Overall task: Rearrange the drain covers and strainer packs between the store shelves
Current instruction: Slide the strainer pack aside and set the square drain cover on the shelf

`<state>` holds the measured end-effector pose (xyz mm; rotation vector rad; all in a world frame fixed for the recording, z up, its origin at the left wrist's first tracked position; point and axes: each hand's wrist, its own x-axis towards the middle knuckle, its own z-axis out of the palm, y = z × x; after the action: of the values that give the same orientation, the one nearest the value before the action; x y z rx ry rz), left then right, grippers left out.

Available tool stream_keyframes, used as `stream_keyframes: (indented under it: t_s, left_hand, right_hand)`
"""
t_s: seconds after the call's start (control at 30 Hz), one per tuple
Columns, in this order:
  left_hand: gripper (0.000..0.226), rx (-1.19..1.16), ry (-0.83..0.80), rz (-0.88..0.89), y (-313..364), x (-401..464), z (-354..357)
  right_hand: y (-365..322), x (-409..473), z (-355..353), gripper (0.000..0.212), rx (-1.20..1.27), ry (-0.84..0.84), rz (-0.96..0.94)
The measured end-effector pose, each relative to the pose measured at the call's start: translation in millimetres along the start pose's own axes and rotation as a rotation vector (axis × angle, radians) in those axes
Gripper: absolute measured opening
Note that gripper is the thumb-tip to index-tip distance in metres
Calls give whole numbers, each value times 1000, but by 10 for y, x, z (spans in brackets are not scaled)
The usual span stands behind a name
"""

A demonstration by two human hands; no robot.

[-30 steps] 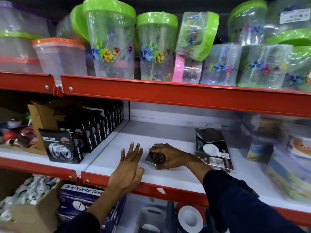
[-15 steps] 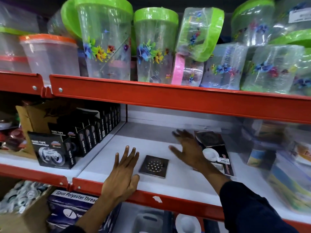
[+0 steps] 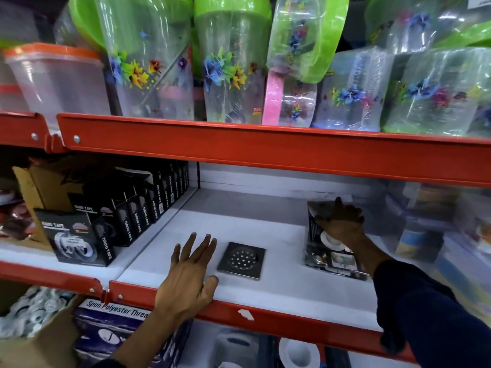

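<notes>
A square metal drain cover (image 3: 241, 260) with a round perforated centre lies flat on the white middle shelf (image 3: 279, 290). My left hand (image 3: 191, 272) rests open, palm down, on the shelf just left of it, the fingers apart and not touching the cover. To the right lies a stack of dark strainer packs (image 3: 330, 260) in clear wrap. My right hand (image 3: 341, 225) is laid over the far half of the top pack, thumb at its left edge. The hand is blurred, so I cannot make out a grip.
Black nano tape boxes (image 3: 79, 240) fill the shelf section to the left. Wrapped plastic containers (image 3: 425, 224) crowd the right side. Green-lidded clear jars (image 3: 148, 62) stand on the red-edged upper shelf (image 3: 265, 147). A thread box (image 3: 117, 320) sits below.
My right hand let go of the drain cover, which now lies on the shelf, and moved right and back onto the strainer packs. My left hand stayed flat on the shelf.
</notes>
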<state>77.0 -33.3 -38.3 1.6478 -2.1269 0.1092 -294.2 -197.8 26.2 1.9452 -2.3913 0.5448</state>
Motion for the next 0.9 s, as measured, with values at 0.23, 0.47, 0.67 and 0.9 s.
stream_keyframes:
  t_s: [0.23, 0.47, 0.67, 0.9]
  left_hand:
    - [83, 8, 10, -15, 5, -4, -18]
    - [84, 16, 0, -21, 14, -21, -20]
    - [84, 19, -10, -38, 32, -14, -29]
    - [82, 91, -34, -30, 7, -19, -32]
  right_hand:
    - [-577, -547, -65, 92, 395, -183, -495]
    - [-1105, -1039, 330, 120, 252, -504, -752]
    - [-1162, -1127, 411, 125, 246, -538, -727]
    - [-1017, -1274, 270, 114, 113, -298, -805]
